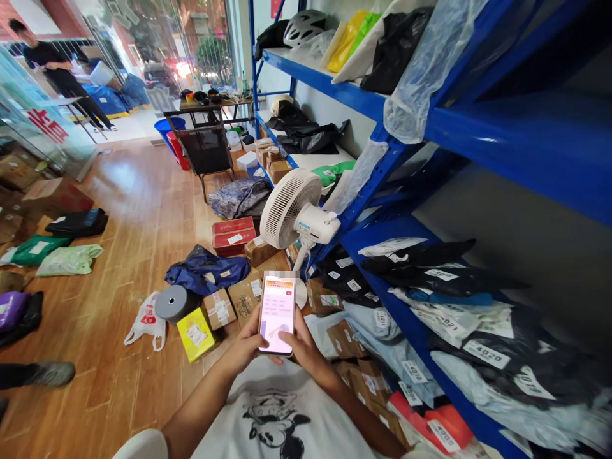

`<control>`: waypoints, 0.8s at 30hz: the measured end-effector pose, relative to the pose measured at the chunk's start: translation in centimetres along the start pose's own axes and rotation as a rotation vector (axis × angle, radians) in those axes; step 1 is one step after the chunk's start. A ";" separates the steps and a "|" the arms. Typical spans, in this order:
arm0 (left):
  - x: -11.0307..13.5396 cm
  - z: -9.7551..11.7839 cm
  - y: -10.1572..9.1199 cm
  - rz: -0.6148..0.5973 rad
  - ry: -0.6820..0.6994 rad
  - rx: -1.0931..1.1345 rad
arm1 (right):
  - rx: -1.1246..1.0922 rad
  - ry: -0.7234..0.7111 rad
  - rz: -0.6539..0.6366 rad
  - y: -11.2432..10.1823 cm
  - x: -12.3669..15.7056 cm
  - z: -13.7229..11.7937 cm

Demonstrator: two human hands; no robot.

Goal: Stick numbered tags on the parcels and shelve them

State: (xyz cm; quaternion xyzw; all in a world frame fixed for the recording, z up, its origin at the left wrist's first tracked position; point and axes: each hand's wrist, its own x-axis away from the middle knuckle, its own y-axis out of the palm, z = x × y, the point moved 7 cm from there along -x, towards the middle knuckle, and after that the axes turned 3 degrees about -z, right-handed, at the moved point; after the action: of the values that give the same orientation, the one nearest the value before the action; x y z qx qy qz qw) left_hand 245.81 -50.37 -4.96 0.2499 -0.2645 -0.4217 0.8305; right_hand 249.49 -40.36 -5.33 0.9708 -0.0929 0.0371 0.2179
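Note:
A smartphone (277, 312) with a lit pink and white screen is held upright in front of my chest. My left hand (249, 339) wraps round its left edge, the thumb by the lower left of the screen. On the other side my right hand (297, 339) grips the phone, its thumb over the lower right of the screen. The fingers behind the phone are mostly hidden. Just beyond it stands a white electric fan (292, 210). Cardboard parcels (220, 309) and a yellow box (196, 335) lie on the floor past my left hand.
Blue metal shelving (502, 146) runs along the right, loaded with numbered parcel bags (488, 354). A chair (203, 146) and table stand ahead. More parcels (57, 197) lie at left. A person (57, 70) stands far left; another person's shoe (55, 373) shows at the left edge.

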 end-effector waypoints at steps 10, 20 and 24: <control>0.1 -0.1 -0.1 0.011 0.007 -0.024 | -0.136 0.029 0.004 0.2 -0.8 0.5; 0.3 -0.1 -0.5 0.014 0.008 0.033 | -0.028 0.067 -0.095 0.2 -0.6 -0.8; 0.3 -0.4 -0.8 0.015 0.001 0.027 | -0.002 0.048 -0.120 0.0 -0.4 -0.8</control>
State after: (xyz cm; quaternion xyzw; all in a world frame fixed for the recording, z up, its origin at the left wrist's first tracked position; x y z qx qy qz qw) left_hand 245.75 -50.95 -5.69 0.2593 -0.2718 -0.4115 0.8304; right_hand 249.06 -39.99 -4.65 0.9733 -0.0296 0.0469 0.2228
